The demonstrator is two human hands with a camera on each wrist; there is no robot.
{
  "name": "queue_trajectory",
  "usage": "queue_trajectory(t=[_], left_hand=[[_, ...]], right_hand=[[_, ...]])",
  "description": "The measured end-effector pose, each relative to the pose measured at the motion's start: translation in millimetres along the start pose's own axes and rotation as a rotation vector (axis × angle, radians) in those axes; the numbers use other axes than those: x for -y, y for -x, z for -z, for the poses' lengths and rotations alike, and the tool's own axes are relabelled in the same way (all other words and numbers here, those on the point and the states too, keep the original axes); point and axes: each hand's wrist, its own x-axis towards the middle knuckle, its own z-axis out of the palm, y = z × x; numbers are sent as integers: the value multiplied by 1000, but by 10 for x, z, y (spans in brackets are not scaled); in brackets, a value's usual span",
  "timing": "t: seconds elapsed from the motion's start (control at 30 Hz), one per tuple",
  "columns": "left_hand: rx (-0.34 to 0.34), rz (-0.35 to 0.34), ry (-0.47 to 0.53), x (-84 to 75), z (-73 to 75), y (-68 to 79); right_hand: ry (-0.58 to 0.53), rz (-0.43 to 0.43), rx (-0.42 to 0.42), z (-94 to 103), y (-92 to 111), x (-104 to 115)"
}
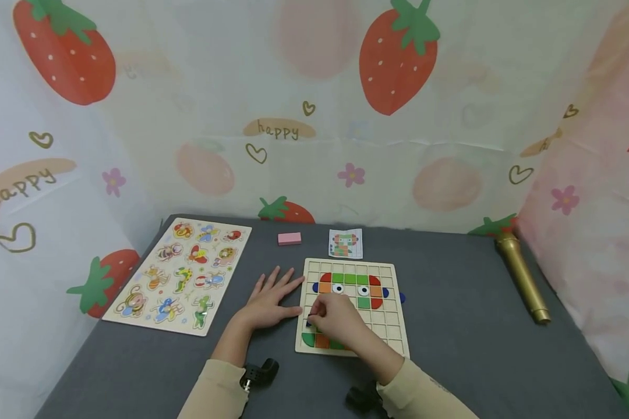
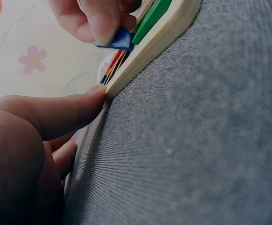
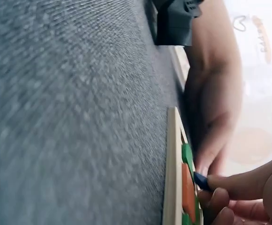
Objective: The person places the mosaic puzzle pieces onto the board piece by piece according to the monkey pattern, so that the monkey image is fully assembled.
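A wooden grid board (image 1: 393,317) lies on the table, with red, green, orange and blue pieces and two eye tiles set in it. Near its left edge my right hand (image 1: 339,319) pinches a small blue piece (image 2: 119,39) between thumb and fingers, just beside a green corner piece (image 2: 151,21). Whether the blue piece touches the grid I cannot tell. My left hand (image 1: 267,302) rests palm down with spread fingers left of the board. In the left wrist view its thumb (image 2: 72,110) touches the board's edge.
Behind the board lie a pattern card (image 1: 346,244) and a pink block (image 1: 289,239). An insect picture board (image 1: 136,321) is at left. A gold tube (image 1: 524,282) lies at far right. Another blue piece (image 1: 402,297) sits by the board's right edge.
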Motion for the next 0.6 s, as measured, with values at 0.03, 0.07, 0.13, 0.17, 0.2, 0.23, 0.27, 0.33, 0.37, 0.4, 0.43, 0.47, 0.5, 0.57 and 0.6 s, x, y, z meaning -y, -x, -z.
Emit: queue_trajectory(t=[0.03, 0.07, 0.13, 0.17, 0.2, 0.23, 0.27, 0.33, 0.37, 0.4, 0.43, 0.47, 0.5, 0.57, 0.6], left_hand=[[-1, 0, -2, 0, -3, -3], [-1, 0, -4, -1, -6, -6], [-2, -1, -3, -6, -4, -7], [-1, -2, -7, -6, -3, -6], [-2, -6, -7, -6, -2, -5], [1, -6, -12, -5, -1, -4], [2, -6, -15, -5, -1, -3], [2, -11, -17, -4, -1, 0], [1, -11, -19, -4, -1, 1], [1, -12, -19, -2, -2, 1], [1, -11, -19, -2, -1, 2], [2, -10, -18, -4, 0, 3], [-1, -13, -17, -5, 0, 4], [3, -7, -18, -5, 6, 11], [7, -3, -18, -5, 9, 13]], right_hand=[[7, -15, -3, -9, -5, 8], [13, -27, -6, -17, -9, 17], [24, -42, -12, -25, -18, 42], [31, -50, -13, -30, -25, 56], [43, -55, -14, -35, -32, 69], [54, -60, -14, -38, -36, 85], [67, -65, -12, -42, -42, 98], [95, -69, -6, -54, -55, 117], [103, -72, -1, -59, -61, 128], [111, -73, 4, -64, -65, 135], [112, -77, 9, -67, -70, 142], [114, -81, 16, -70, -75, 145], [113, -82, 21, -70, -78, 148], [102, -86, 37, -65, -83, 155], [93, -89, 47, -56, -84, 157]])
